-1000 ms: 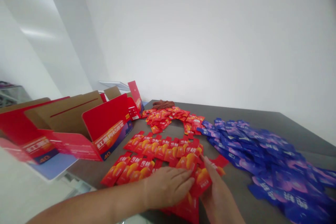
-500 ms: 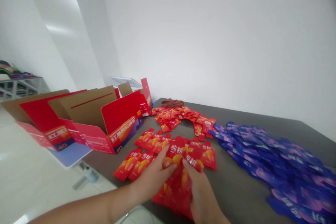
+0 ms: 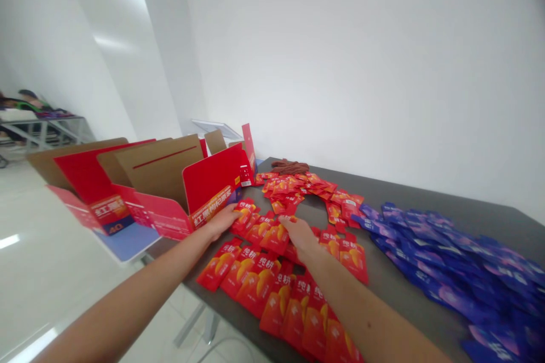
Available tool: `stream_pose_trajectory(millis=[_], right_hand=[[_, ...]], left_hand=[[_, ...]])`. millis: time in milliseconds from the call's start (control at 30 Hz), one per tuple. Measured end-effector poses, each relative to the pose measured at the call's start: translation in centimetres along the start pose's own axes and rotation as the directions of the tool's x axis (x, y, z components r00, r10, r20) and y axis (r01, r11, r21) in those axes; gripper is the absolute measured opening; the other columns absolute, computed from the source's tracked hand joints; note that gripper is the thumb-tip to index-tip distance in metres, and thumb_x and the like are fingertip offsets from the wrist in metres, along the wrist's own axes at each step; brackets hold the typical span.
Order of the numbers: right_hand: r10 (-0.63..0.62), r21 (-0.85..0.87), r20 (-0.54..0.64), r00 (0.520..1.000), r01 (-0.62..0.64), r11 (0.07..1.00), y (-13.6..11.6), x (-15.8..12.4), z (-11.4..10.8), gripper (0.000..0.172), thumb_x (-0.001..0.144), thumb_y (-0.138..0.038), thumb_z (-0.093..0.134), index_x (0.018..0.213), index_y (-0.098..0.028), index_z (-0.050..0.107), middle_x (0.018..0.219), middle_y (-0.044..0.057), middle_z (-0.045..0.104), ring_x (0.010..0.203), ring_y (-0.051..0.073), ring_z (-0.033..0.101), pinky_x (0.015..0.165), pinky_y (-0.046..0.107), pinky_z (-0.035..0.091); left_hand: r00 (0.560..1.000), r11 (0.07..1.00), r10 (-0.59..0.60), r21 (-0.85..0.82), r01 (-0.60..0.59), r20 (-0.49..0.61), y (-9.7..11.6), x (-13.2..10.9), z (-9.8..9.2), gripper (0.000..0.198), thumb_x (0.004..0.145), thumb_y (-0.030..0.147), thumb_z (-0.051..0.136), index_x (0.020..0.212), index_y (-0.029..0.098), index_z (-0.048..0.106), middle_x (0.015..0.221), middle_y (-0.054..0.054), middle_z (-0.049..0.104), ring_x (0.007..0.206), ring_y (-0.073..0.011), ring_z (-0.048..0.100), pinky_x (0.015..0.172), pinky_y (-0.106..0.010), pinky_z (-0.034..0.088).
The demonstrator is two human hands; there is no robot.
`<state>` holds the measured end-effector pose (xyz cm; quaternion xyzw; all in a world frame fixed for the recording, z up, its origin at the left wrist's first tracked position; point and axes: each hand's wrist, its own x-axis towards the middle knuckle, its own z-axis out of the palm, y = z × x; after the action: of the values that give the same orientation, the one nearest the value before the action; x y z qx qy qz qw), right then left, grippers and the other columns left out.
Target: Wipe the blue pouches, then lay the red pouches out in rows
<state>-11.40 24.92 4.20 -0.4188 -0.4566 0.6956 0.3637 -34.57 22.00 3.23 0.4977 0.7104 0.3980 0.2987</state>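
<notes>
Both my hands reach forward to a short row of overlapping red sachets (image 3: 260,229) with orange fruit printed on them. My left hand (image 3: 223,220) grips the row's left end, fingers curled at the sachet edge. At the right end, my right hand (image 3: 298,233) closes on the sachets with its fingertips, partly hidden by the hand itself. Nearer to me lie more red sachets (image 3: 242,272) in an overlapping row. Another fanned group of red sachets (image 3: 313,317) is at the table's front edge, partly covered by my right forearm.
Open red cardboard boxes (image 3: 213,181) stand at the left. Behind is a heap of red sachets (image 3: 287,186) beside brown cloth gloves (image 3: 290,167). A large spread of blue-purple sachets (image 3: 451,261) covers the right of the dark table (image 3: 353,178). People sit far left.
My hands have let go of the red sachets held near the front, which now lie fanned on the table. Both hands moved forward and apart to the farther row. The view shifted slightly left.
</notes>
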Motion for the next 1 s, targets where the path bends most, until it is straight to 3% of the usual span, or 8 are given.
stream_pose_trajectory(millis=[200, 400, 533, 667, 833, 1000], right_hand=[[0.023, -0.429, 0.005, 1.000, -0.018, 0.903, 0.5, 3.5, 3.9, 0.032, 0.092, -0.038, 0.059, 0.117, -0.017, 0.060, 0.115, 0.007, 0.064, 0.095, 0.020, 0.065, 0.081, 0.041, 0.056], [-0.145, -0.811, -0.071, 0.987, 0.027, 0.585, -0.3, 3.3, 3.2, 0.032, 0.090, -0.034, 0.063, 0.118, -0.018, 0.060, 0.122, 0.008, 0.062, 0.109, 0.024, 0.061, 0.093, 0.048, 0.050], [-0.260, -0.908, 0.012, 0.965, 0.119, 0.401, -1.7, 0.6, 0.9, 0.034, 0.090, -0.038, 0.061, 0.116, -0.017, 0.060, 0.114, 0.009, 0.066, 0.106, 0.025, 0.063, 0.093, 0.047, 0.048], [-0.308, -0.929, 0.093, 0.947, 0.195, 0.316, -2.8, -3.3, -2.8, 0.028, 0.091, -0.041, 0.056, 0.105, -0.019, 0.066, 0.100, 0.011, 0.072, 0.097, 0.029, 0.066, 0.080, 0.039, 0.046], [-0.323, -0.922, 0.080, 0.943, 0.193, 0.337, -2.0, -8.2, -8.3, 0.024, 0.091, -0.040, 0.051, 0.101, -0.023, 0.065, 0.087, 0.004, 0.073, 0.082, 0.023, 0.067, 0.069, 0.033, 0.043], [-0.351, -0.883, -0.036, 0.936, 0.134, 0.450, 0.4, -10.0, -13.2, 0.033, 0.090, -0.049, 0.046, 0.101, -0.025, 0.065, 0.088, 0.004, 0.073, 0.080, 0.024, 0.067, 0.070, 0.034, 0.045]], left_hand=[[1.000, 0.978, 0.005, 0.209, -0.010, 0.026, -1.4, 0.8, 0.4, 0.032, 0.093, 0.036, 0.058, 0.117, 0.015, 0.060, 0.114, -0.008, 0.065, 0.098, -0.0212, 0.065, 0.088, -0.044, 0.054], [0.997, 0.912, 0.049, 0.405, -0.069, 0.058, -1.4, 1.3, 0.6, 0.032, 0.092, 0.035, 0.060, 0.117, 0.015, 0.061, 0.123, -0.009, 0.062, 0.109, -0.0241, 0.061, 0.095, -0.048, 0.050], [0.995, 0.848, 0.102, 0.524, -0.084, -0.005, -1.2, 1.1, 0.7, 0.037, 0.091, 0.034, 0.061, 0.124, 0.016, 0.057, 0.129, -0.011, 0.058, 0.115, -0.0261, 0.058, 0.098, -0.051, 0.047], [0.973, 0.779, 0.224, 0.610, -0.145, -0.056, 0.2, 0.7, 1.2, 0.042, 0.092, 0.034, 0.059, 0.130, 0.017, 0.052, 0.137, -0.012, 0.052, 0.125, -0.0295, 0.050, 0.104, -0.055, 0.041], [0.937, 0.708, 0.347, 0.644, -0.289, 0.039, 3.0, 2.6, 3.4, 0.045, 0.094, 0.034, 0.056, 0.136, 0.019, 0.047, 0.140, -0.013, 0.049, 0.127, -0.0285, 0.050, 0.105, -0.053, 0.041], [0.927, 0.638, 0.332, 0.683, -0.355, 0.172, 5.4, 6.2, 6.3, 0.057, 0.091, 0.041, 0.059, 0.142, 0.021, 0.041, 0.147, -0.014, 0.042, 0.126, -0.0305, 0.050, 0.103, -0.054, 0.043]])
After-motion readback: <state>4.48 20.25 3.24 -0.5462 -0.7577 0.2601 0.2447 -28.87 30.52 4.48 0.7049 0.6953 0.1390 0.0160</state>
